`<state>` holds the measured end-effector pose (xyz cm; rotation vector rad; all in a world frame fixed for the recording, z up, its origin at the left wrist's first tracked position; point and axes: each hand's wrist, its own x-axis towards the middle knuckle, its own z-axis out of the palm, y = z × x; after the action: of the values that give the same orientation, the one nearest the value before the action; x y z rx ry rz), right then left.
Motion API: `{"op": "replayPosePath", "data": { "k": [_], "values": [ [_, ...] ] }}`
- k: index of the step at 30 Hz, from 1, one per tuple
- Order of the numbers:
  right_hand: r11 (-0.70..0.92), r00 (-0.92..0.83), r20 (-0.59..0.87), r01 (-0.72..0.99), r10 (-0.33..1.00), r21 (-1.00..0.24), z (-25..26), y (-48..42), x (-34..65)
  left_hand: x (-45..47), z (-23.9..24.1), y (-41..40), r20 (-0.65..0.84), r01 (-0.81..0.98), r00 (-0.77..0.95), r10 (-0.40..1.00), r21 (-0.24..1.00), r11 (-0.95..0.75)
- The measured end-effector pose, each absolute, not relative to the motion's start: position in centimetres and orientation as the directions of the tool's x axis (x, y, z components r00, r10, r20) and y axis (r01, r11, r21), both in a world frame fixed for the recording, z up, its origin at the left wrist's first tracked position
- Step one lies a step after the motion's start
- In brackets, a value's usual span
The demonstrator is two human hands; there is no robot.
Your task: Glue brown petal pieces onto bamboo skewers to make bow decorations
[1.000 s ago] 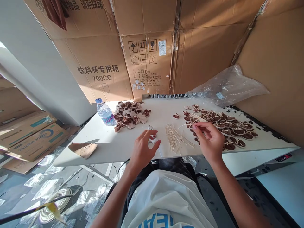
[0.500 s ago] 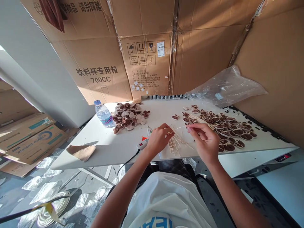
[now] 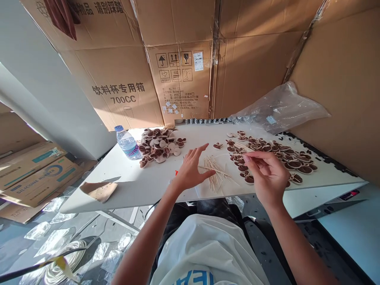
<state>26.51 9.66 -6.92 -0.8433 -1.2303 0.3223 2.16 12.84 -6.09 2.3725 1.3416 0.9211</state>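
My left hand (image 3: 192,168) is open, its fingers spread and thumb stretched out over the white table (image 3: 130,190); nothing is in it. Just right of it lies a loose bundle of thin pale sticks (image 3: 215,176). My right hand (image 3: 268,176) is pinched in front of the right-hand pile, its fingertips on a thin pale strand (image 3: 230,154) that is hard to make out. That pile holds many brown round pieces with pale edging (image 3: 304,168). Mostly hidden behind my left hand is a glue gun, with only a bit of its orange part showing.
At the back left are a water bottle (image 3: 127,143) and a heap of brown and white round pieces (image 3: 160,144). Torn cardboard (image 3: 99,191) lies front left. A clear plastic bag (image 3: 280,111) rests against the tall cardboard boxes (image 3: 184,23) behind the table.
My left hand has opened and let go of the strand, moving slightly left. My right hand has moved right, still pinched. The stick bundle now lies uncovered between them.
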Motion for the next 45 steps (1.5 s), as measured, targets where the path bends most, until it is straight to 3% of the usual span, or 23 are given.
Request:
{"op": "replayPosePath", "data": {
  "k": [3,8,16,20,22,25,33,45],
  "values": [
    [0.672,0.171,0.706,0.220,0.687,-0.707,-6.7,8.8,26.2,1.0,-5.4,9.6,0.367,0.599,0.290,0.884,0.651,-0.466],
    [0.712,-0.111,0.713,0.266,0.692,-0.650,-6.1,7.3,25.7,-0.4,-5.0,5.4,0.273,0.581,0.352,0.895,0.686,-0.438],
    [0.765,-0.266,0.731,0.380,0.628,-0.519,-5.4,6.9,25.5,-0.8,-3.4,3.4,0.270,0.653,0.410,0.871,0.580,-0.488],
    [0.810,-0.395,0.744,0.485,0.540,-0.330,-5.0,5.9,24.7,-0.6,-3.7,3.1,0.300,0.736,0.422,0.856,0.439,-0.516],
    [0.830,-0.502,0.697,0.498,0.513,-0.252,-5.0,5.3,23.9,-0.4,-3.9,3.0,0.284,0.748,0.455,0.844,0.393,-0.535],
    [0.854,-0.621,0.602,0.466,0.502,-0.232,-5.2,4.7,22.8,-0.2,-4.1,2.9,0.264,0.751,0.485,0.834,0.362,-0.552],
    [0.842,-0.641,0.549,0.454,0.536,-0.292,-5.4,5.2,22.5,-0.3,-3.9,2.8,0.226,0.755,0.451,0.863,0.419,-0.504],
    [0.851,-0.498,0.714,0.449,0.492,-0.273,-6.4,5.9,23.0,-0.2,-2.6,2.1,0.145,0.616,0.493,0.858,0.638,-0.462]
  ]
}}
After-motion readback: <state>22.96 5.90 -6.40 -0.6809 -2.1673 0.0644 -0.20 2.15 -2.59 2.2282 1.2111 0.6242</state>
